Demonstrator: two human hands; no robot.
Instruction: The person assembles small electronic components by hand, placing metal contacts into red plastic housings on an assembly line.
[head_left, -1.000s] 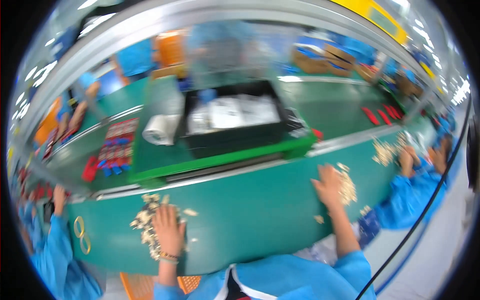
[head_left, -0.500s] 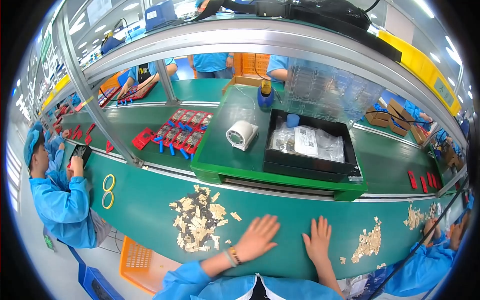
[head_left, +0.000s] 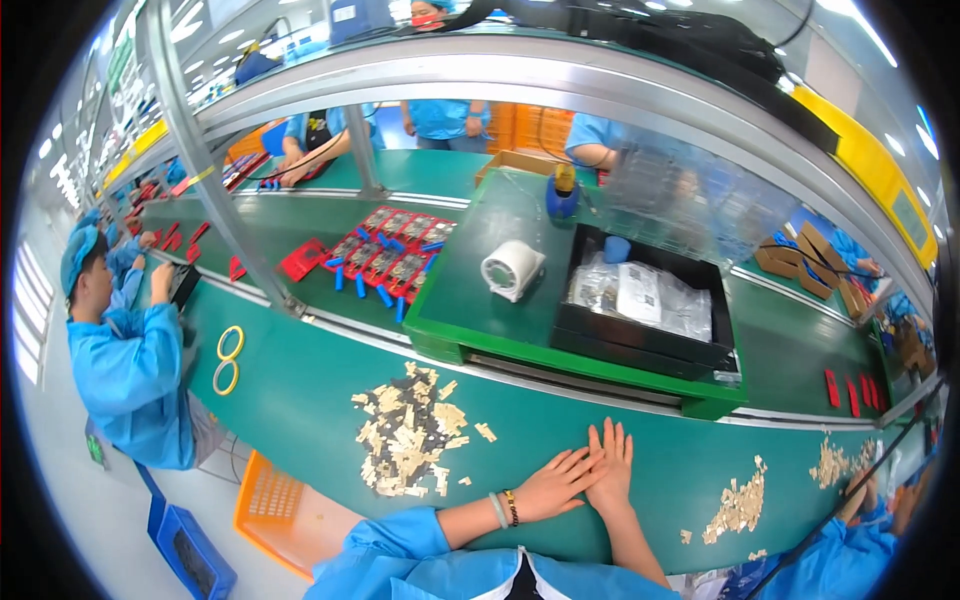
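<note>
Cream-and-black pieces [head_left: 403, 438], left hand [head_left: 553, 488] touching right hand [head_left: 611, 472], printed white label [head_left: 638, 287]

Blk bin [head_left: 640, 346] w/ clear bags [head_left: 688, 314] + blue cap [head_left: 616, 250] on green-edged stand [head_left: 450, 334]; white round-fronted unit [head_left: 514, 268] to its L, yellow-topped blue bottle [head_left: 562, 200] behind. Red trays [head_left: 303, 260] w/ blue cylinders [head_left: 384, 296] farther L. Orange crate [head_left: 262, 500] low, nr L.
</note>
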